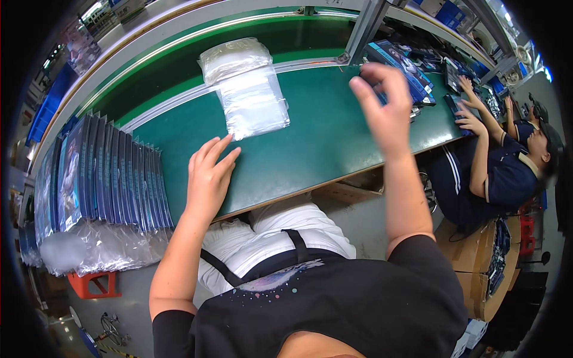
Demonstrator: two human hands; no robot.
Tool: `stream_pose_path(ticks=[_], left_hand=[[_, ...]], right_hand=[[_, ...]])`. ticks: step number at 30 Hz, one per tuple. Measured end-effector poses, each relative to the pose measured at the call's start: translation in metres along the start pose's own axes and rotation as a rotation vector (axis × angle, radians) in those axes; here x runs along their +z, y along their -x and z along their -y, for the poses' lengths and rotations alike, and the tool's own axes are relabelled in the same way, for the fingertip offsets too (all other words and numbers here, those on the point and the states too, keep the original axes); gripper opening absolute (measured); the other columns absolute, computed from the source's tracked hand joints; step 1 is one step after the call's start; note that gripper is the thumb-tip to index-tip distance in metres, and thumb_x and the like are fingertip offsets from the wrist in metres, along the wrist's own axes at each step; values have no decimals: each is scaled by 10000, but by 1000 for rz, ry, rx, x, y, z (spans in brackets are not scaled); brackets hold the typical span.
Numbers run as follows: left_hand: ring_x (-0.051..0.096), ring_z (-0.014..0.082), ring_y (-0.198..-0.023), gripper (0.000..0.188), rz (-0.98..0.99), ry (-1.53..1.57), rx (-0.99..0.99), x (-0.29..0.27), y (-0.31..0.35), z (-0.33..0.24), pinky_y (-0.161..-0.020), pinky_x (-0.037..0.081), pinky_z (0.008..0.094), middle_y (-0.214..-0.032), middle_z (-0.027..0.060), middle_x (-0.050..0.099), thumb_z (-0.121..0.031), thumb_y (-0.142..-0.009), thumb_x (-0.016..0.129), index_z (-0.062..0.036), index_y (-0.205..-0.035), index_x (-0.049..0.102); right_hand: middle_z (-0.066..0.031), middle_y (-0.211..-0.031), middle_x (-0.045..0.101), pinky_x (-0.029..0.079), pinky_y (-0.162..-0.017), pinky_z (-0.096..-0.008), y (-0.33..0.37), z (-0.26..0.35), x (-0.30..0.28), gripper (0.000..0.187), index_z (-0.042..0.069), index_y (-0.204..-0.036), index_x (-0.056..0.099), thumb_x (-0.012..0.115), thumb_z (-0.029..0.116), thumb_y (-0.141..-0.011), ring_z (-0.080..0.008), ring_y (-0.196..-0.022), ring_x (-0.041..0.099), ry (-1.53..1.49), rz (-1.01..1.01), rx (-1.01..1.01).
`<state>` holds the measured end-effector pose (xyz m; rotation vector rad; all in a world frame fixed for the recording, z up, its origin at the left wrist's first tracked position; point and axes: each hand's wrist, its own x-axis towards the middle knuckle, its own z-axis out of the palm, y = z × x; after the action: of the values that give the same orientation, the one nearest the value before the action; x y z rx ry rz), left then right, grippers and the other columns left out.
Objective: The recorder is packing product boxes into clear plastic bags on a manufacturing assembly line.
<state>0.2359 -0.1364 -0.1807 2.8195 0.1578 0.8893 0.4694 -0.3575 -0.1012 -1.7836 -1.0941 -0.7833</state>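
Note:
A stack of clear plastic bags (pixel 253 104) lies on the green tabletop, its far end bunched and folded. My left hand (pixel 208 176) rests with outstretched fingers over the table, fingertips at the bags' near-left corner; I cannot tell whether they press on it. Raised over the table's right half, my right hand (pixel 385 107) is a little blurred, with thumb and fingers apart and nothing visible between them. Just beyond it lies a pile of flat blue printed boxes (pixel 406 68). At the far left, a row of bagged blue boxes (pixel 113 173) stands on edge.
A green worktable (pixel 316 128) runs before me, with a green-floored channel (pixel 170 68) behind it and a metal post (pixel 365 30) at the back. On the right, a co-worker (pixel 507 161) handles a dark box. Below are a cardboard carton (pixel 468 256) and a red stool (pixel 98 285).

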Motion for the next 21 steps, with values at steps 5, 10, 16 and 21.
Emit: stream_pose_path(ticks=[5, 10, 16, 21], left_hand=[[561, 241, -1051, 293, -14, -48, 70, 29, -26, 18, -901, 407, 395, -1110, 42, 637, -30, -765, 618, -98, -1043, 680], [579, 231, -885, 210, 46, 47, 27, 35, -38, 24, -850, 427, 373, -925, 50, 638, -8, -736, 621, -62, -925, 694], [571, 227, -872, 250, 11, 41, 152, 23, -41, 19, -858, 423, 379, -898, 52, 613, 24, -716, 597, -70, -931, 684], [574, 241, -899, 243, 198, -69, 139, 17, -46, 32, -849, 437, 368, -948, 73, 602, 10, -744, 620, -76, -963, 679]], right_hand=[[-223, -1270, 511, 377, -1009, -418, -59, -115, -36, 846, 39, -1258, 551, 793, 538, -620, -372, -1199, 464, 507, 43, 7], [-245, -1293, 516, 383, -1021, -399, -72, -177, -53, 888, 39, -1288, 542, 763, 546, -593, -335, -1211, 502, 458, 569, 349], [-135, -1055, 591, 472, -875, -321, -50, -41, -30, 649, -2, -1200, 551, 769, 358, -706, -239, -969, 598, -200, 240, 308], [-211, -904, 630, 573, -556, -353, -10, -13, -4, 708, -41, -1193, 503, 447, 599, -896, -251, -708, 669, -1456, 573, 956]])
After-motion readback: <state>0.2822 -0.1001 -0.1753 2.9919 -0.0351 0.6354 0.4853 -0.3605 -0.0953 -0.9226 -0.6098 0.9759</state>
